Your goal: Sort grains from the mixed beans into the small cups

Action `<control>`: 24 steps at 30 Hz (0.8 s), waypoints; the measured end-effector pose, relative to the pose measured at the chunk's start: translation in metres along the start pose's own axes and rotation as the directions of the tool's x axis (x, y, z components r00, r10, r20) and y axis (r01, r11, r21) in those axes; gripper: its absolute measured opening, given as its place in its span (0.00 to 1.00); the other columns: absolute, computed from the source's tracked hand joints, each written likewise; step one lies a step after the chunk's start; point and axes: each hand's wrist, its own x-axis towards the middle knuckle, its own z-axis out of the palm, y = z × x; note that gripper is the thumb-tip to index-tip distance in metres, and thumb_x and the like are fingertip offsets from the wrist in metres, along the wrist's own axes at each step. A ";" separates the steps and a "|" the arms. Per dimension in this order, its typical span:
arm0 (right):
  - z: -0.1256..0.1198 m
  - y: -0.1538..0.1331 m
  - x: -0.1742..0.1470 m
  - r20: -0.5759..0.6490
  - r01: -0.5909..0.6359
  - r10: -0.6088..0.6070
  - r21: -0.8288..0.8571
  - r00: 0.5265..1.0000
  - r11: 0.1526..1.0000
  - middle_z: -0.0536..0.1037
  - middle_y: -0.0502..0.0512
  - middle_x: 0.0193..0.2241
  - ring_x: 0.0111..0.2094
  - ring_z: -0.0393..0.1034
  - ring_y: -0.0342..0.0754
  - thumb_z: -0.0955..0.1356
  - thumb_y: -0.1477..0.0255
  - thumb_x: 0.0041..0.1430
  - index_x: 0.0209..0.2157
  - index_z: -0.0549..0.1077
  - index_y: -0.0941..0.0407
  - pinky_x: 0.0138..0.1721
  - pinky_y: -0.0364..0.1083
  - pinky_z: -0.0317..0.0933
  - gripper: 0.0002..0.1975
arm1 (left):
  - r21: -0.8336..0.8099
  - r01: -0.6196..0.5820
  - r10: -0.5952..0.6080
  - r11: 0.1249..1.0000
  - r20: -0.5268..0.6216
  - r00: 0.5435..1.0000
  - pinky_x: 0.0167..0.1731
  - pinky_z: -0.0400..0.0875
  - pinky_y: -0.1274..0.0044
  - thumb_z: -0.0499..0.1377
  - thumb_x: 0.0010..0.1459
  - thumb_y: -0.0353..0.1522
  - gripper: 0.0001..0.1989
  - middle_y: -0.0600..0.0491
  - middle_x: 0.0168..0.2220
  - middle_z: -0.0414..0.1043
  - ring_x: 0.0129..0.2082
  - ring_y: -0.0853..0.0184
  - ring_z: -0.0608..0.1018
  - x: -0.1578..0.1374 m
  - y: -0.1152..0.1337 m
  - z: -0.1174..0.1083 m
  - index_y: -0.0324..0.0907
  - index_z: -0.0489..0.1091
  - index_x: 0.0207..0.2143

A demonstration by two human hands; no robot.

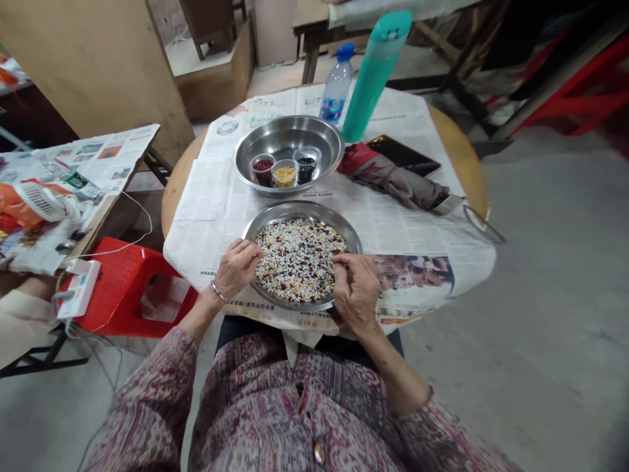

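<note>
A shallow steel pan (354, 231) lies on the newspaper in front of me, spread with mixed beans and white grains (301, 259). My left hand (238, 267) is over its left rim, thumb and fingertips pinched together; anything between them is too small to make out. Across the pan, my right hand (357, 288) pinches at the right side of the grains, and what it holds is hidden. Behind stands a deeper steel basin (314, 134) with three clear cups: one of dark red beans (263, 169), one of yellow kernels (285, 174) and one of black beans (306, 168).
Newspaper covers the round table (216, 196). Toward its back stand a plastic bottle (337, 85) and a tilted teal bottle (377, 75). A folded umbrella (398, 180) and a dark phone (403, 155) lie right. Left are a red stool (128, 288), a power strip (78, 288) and a person's sleeve (24, 324).
</note>
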 end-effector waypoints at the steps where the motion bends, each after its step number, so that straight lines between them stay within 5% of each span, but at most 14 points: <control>1: -0.002 -0.001 0.001 0.025 0.031 -0.029 -0.061 0.999 0.998 0.78 0.55 0.33 0.39 0.70 0.51 0.62 0.73 0.63 0.35 0.73 0.54 0.50 0.55 0.60 0.08 | -0.029 -0.001 0.000 1.000 -0.033 0.999 0.44 0.71 0.71 0.54 0.63 0.25 0.06 0.53 0.33 0.76 0.37 0.67 0.75 0.000 -0.001 0.002 0.41 0.69 0.33; 4: -0.012 -0.010 0.008 0.170 0.163 -0.129 -0.201 0.977 0.966 0.79 0.54 0.34 0.40 0.70 0.52 0.63 0.74 0.61 0.36 0.74 0.54 0.56 0.59 0.53 0.07 | -0.096 0.034 -0.046 0.995 -0.126 0.991 0.50 0.69 0.67 0.57 0.61 0.25 0.05 0.51 0.40 0.77 0.43 0.66 0.76 0.004 -0.006 0.004 0.41 0.71 0.36; 6: -0.020 -0.019 0.014 0.323 0.219 -0.162 -0.151 0.932 0.964 0.80 0.54 0.35 0.40 0.71 0.51 0.64 0.73 0.61 0.35 0.75 0.54 0.52 0.55 0.58 0.07 | -0.124 0.119 -0.139 0.985 -0.172 0.975 0.53 0.67 0.65 0.60 0.58 0.26 0.06 0.48 0.46 0.75 0.49 0.64 0.74 0.010 -0.012 0.005 0.41 0.73 0.39; 8: -0.024 -0.031 0.019 0.521 0.205 -0.155 -0.039 0.839 0.978 0.80 0.54 0.33 0.37 0.72 0.49 0.64 0.72 0.61 0.34 0.75 0.54 0.44 0.50 0.63 0.08 | -0.181 0.244 -0.274 0.953 -0.167 0.947 0.52 0.68 0.67 0.62 0.56 0.27 0.10 0.47 0.50 0.72 0.52 0.63 0.72 0.017 -0.021 0.006 0.41 0.73 0.42; 12: -0.018 -0.052 0.020 0.812 0.210 -0.158 0.045 0.561 0.977 0.80 0.51 0.31 0.34 0.74 0.47 0.64 0.73 0.61 0.31 0.77 0.52 0.37 0.46 0.65 0.10 | -0.324 0.415 -0.430 0.850 0.028 0.903 0.45 0.72 0.73 0.60 0.55 0.26 0.14 0.49 0.46 0.75 0.45 0.65 0.75 0.028 -0.042 0.014 0.39 0.73 0.45; 14: -0.008 -0.056 0.019 0.837 0.243 -0.182 0.060 0.517 0.968 0.81 0.51 0.32 0.34 0.75 0.47 0.64 0.74 0.61 0.32 0.78 0.51 0.38 0.47 0.66 0.11 | -0.352 0.430 -0.426 0.831 0.093 0.900 0.46 0.71 0.74 0.58 0.55 0.25 0.13 0.51 0.42 0.76 0.42 0.67 0.75 0.029 -0.049 0.018 0.40 0.75 0.44; 16: 0.005 -0.055 0.020 0.810 0.242 -0.192 0.063 0.555 0.968 0.81 0.52 0.35 0.36 0.75 0.48 0.63 0.75 0.61 0.35 0.78 0.50 0.40 0.48 0.67 0.12 | -0.365 0.426 -0.422 0.828 0.097 0.902 0.47 0.70 0.75 0.56 0.55 0.23 0.13 0.52 0.42 0.76 0.42 0.67 0.75 0.027 -0.052 0.022 0.40 0.76 0.42; 22: 0.034 -0.038 0.043 0.581 0.179 -0.104 -0.073 0.807 0.981 0.80 0.56 0.41 0.41 0.75 0.51 0.63 0.75 0.61 0.42 0.77 0.53 0.45 0.52 0.68 0.13 | -0.388 0.431 -0.441 0.815 0.066 0.895 0.44 0.70 0.77 0.52 0.53 0.20 0.18 0.52 0.41 0.76 0.40 0.68 0.76 0.020 -0.053 0.025 0.40 0.76 0.41; 24: 0.037 -0.041 0.047 0.535 0.198 -0.122 -0.087 0.836 0.976 0.79 0.58 0.41 0.43 0.73 0.52 0.64 0.74 0.61 0.43 0.77 0.54 0.47 0.54 0.67 0.12 | -0.406 0.433 -0.449 0.805 0.061 0.892 0.44 0.70 0.77 0.52 0.53 0.21 0.18 0.52 0.41 0.75 0.40 0.68 0.76 0.020 -0.053 0.026 0.39 0.77 0.40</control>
